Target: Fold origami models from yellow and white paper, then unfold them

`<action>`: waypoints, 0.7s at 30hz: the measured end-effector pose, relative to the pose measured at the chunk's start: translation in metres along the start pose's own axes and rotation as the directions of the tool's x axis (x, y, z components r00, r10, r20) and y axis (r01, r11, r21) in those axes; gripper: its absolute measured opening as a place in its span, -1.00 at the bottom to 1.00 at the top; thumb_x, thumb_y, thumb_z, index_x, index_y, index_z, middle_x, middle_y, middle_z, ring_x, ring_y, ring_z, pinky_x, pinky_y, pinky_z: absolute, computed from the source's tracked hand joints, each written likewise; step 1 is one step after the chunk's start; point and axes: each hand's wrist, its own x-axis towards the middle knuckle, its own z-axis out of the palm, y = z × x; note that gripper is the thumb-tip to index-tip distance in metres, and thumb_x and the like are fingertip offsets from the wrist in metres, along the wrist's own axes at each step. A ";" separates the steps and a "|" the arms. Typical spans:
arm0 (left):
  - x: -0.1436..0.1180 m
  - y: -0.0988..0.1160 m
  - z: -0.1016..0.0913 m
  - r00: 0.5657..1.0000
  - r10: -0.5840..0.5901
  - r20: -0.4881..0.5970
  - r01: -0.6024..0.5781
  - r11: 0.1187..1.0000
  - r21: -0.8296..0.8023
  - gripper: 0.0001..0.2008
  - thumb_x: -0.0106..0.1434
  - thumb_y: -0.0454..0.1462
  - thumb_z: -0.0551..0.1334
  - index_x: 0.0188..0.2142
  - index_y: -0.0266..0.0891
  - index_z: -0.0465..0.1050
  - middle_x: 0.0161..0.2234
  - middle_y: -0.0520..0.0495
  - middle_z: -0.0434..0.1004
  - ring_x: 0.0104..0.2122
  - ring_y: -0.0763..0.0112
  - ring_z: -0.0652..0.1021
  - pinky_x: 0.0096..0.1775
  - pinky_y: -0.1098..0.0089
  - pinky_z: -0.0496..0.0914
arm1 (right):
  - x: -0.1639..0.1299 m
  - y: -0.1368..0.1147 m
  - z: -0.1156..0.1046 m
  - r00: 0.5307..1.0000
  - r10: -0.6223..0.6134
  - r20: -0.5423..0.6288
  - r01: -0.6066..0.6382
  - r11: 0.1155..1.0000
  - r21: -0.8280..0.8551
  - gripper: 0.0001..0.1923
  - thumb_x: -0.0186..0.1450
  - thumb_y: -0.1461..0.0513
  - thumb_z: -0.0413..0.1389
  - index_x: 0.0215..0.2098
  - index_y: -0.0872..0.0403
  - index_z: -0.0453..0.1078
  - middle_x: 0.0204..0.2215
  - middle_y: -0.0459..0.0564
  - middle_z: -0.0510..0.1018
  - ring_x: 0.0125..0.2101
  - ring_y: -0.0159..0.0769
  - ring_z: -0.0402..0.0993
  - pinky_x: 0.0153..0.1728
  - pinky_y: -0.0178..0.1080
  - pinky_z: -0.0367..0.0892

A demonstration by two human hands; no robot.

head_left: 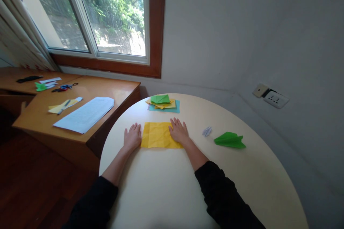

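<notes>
A yellow square of paper (157, 135) lies flat on the round cream table (166, 186). My left hand (132, 137) rests palm down on the table at the paper's left edge, fingers spread. My right hand (178, 131) lies flat on the paper's right edge, fingers apart. Neither hand grips anything. Behind the sheet sits a small stack of coloured papers (163, 103), green on top of yellow and teal.
A folded green paper plane (229, 140) and a small white folded scrap (206, 131) lie right of my hands. A wooden desk (107, 89) on the left carries a white sheet (84, 114), scissors (63, 87) and paper bits. A wall socket (275, 99) is at the right.
</notes>
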 end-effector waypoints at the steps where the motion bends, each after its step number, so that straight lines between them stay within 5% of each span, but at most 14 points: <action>1: -0.001 0.001 -0.004 0.999 -0.022 -0.040 0.020 0.998 -0.062 -0.54 0.26 -0.29 -0.17 0.11 -0.28 0.17 0.18 -0.17 0.13 0.17 0.25 0.17 0.14 0.05 0.02 | 0.001 0.000 0.000 1.000 0.000 0.000 0.000 1.000 -0.005 -0.43 0.32 0.06 -0.39 0.26 0.02 -0.24 0.28 -0.09 -0.19 0.25 -0.32 -0.33 0.17 -0.07 -0.43; 3: -0.006 0.010 -0.011 0.981 -0.082 -0.178 0.047 0.980 -0.195 -0.54 0.24 -0.33 -0.16 0.10 -0.30 0.19 0.15 -0.17 0.19 0.13 0.29 0.23 0.14 0.16 0.10 | 0.003 0.000 0.000 1.000 0.002 -0.003 -0.002 1.000 -0.005 -0.43 0.32 0.06 -0.39 0.26 0.03 -0.24 0.28 -0.08 -0.19 0.25 -0.31 -0.32 0.17 -0.05 -0.42; 6: -0.022 0.037 -0.016 0.944 0.074 -0.323 -0.156 0.958 -0.239 -0.55 0.24 -0.35 -0.18 0.07 -0.29 0.23 0.17 -0.10 0.16 0.16 0.38 0.19 0.18 0.25 0.06 | 0.005 0.000 0.000 1.000 0.003 -0.012 -0.003 1.000 -0.001 -0.43 0.31 0.06 -0.39 0.26 0.04 -0.23 0.28 -0.06 -0.17 0.25 -0.29 -0.32 0.17 -0.04 -0.42; 8: -0.035 0.058 -0.011 0.939 0.249 -0.239 -0.305 0.923 -0.237 -0.55 0.23 -0.37 -0.17 0.05 -0.21 0.26 0.14 -0.03 0.22 0.13 0.40 0.23 0.19 0.22 0.04 | 0.005 0.000 0.000 1.000 0.000 -0.022 0.000 1.000 -0.006 -0.42 0.31 0.07 -0.38 0.26 0.05 -0.22 0.28 -0.05 -0.17 0.25 -0.28 -0.31 0.17 -0.03 -0.41; 11: -0.055 0.080 0.001 0.879 0.471 0.069 -0.435 0.854 -0.284 -0.57 0.23 -0.36 -0.13 0.05 -0.19 0.26 0.08 -0.05 0.32 0.06 0.44 0.33 0.15 0.31 0.12 | 0.004 0.000 0.000 0.999 -0.005 -0.034 0.004 1.000 -0.010 -0.42 0.31 0.07 -0.38 0.26 0.05 -0.22 0.28 -0.04 -0.16 0.24 -0.28 -0.29 0.16 -0.03 -0.41; 14: -0.069 0.087 0.007 0.850 0.495 0.180 -0.454 0.862 -0.227 -0.57 0.26 -0.26 -0.10 0.11 -0.23 0.17 0.15 -0.13 0.20 0.14 0.35 0.22 0.18 0.18 -0.01 | 0.004 0.000 0.000 1.000 -0.005 -0.027 0.005 1.000 -0.014 -0.42 0.31 0.06 -0.39 0.26 0.04 -0.24 0.28 -0.06 -0.17 0.24 -0.29 -0.30 0.16 -0.04 -0.40; 21: -0.081 0.081 -0.003 0.908 0.352 0.227 -0.356 0.934 -0.024 -0.52 0.29 -0.15 -0.15 0.15 -0.24 0.11 0.19 -0.11 0.11 0.18 0.24 0.13 0.15 0.06 -0.03 | 0.005 0.001 0.001 1.000 -0.001 -0.027 0.001 1.000 -0.006 -0.43 0.32 0.06 -0.39 0.26 0.03 -0.24 0.28 -0.07 -0.18 0.25 -0.29 -0.31 0.17 -0.04 -0.41</action>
